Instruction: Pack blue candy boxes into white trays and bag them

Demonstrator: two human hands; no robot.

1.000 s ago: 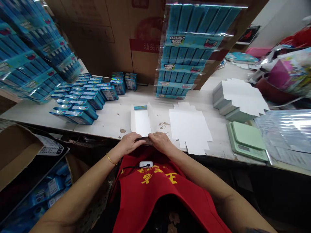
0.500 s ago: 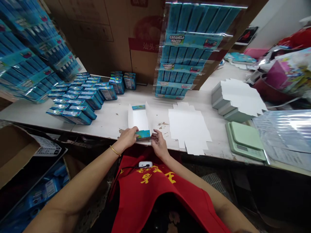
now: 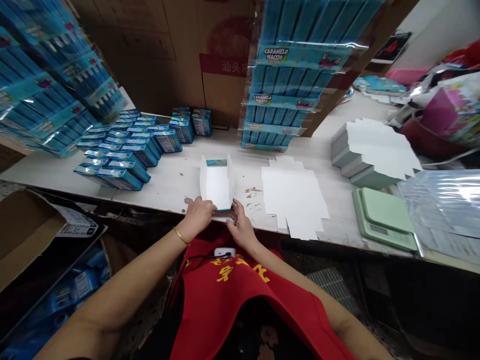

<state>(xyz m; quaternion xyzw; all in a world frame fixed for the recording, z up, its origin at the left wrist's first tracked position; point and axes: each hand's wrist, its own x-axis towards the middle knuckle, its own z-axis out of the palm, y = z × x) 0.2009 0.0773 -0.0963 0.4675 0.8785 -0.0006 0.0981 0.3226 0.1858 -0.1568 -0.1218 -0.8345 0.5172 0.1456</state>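
Note:
A partly folded cardboard display box [image 3: 217, 184], white inside with blue on its far end, lies at the table's front edge. Its side walls stand up. My left hand [image 3: 200, 217] grips the near left corner, fingers bent over the edge. At the near right corner, my right hand [image 3: 242, 226] pinches the cardboard between thumb and curled fingers. Only a thin blue line of the near end shows between the hands. To the right lie flat white die-cut box blanks [image 3: 294, 195].
Small blue boxes [image 3: 123, 160] stand in rows at left. Wrapped stacks of blue display packs [image 3: 275, 100] rise behind, against a large carton [image 3: 221, 95]. A pile of blanks [image 3: 378, 150] and a green scale [image 3: 384, 215] occupy the right. An open carton [image 3: 26, 225] sits lower left.
The near end flap, whose blue face showed before, has turned so that barely a blue edge is visible. My right hand has closed in on the near right corner. The view has shifted slightly.

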